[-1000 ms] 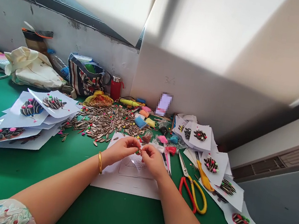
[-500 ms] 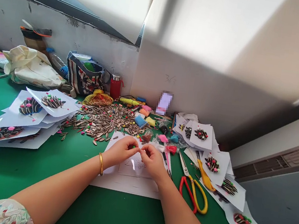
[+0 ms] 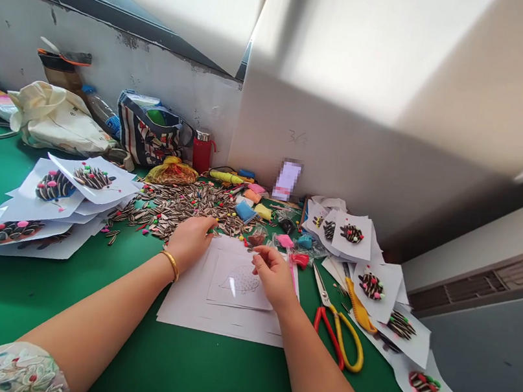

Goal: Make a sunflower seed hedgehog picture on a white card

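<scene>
My left hand (image 3: 189, 242), with a gold bangle at the wrist, is at the near edge of a pile of striped sunflower seeds (image 3: 176, 206). Its fingers are bent together, and what they hold, if anything, is too small to make out. Over the right side of a small paper with a hedgehog drawing (image 3: 239, 282), my right hand (image 3: 275, 278) has thumb and fingertips pinched together. Anything between them is hidden or too tiny to name. The drawing lies on larger white sheets (image 3: 186, 306), its right edge partly covered by my right hand.
Scissors (image 3: 337, 328) with red and yellow handles lie to the right, beside a yellow utility knife (image 3: 361, 309). Seed hedgehog cards are stacked at left (image 3: 50, 210) and right (image 3: 379, 282). Coloured clay packets (image 3: 245, 212), a red bottle (image 3: 202, 153) and bags (image 3: 151, 130) stand behind.
My hands were together above the drawing. The left has moved left and away to the seed pile; the right has shifted slightly right, uncovering the hedgehog drawing.
</scene>
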A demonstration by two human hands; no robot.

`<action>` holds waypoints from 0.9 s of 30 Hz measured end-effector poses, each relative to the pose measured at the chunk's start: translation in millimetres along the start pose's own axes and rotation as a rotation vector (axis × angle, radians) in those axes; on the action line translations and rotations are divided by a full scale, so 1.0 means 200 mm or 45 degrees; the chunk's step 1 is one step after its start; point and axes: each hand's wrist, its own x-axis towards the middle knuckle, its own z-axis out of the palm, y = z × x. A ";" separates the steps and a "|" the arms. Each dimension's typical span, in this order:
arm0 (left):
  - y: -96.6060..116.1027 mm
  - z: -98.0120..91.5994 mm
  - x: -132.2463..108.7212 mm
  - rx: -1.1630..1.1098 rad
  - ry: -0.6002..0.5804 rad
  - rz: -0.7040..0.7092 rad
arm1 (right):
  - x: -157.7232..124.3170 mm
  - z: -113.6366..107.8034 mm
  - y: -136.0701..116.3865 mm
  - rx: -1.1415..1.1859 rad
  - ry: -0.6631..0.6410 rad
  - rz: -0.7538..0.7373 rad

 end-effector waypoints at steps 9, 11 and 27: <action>0.06 -0.03 -0.08 0.133 0.078 0.182 | 0.04 -0.09 0.03 0.156 0.088 0.063; 0.09 -0.03 -0.10 0.087 0.091 0.177 | 0.04 -0.10 0.03 0.226 0.082 0.106; 0.31 0.01 -0.23 -0.759 0.204 0.397 | -0.06 0.02 0.00 0.250 -0.205 0.132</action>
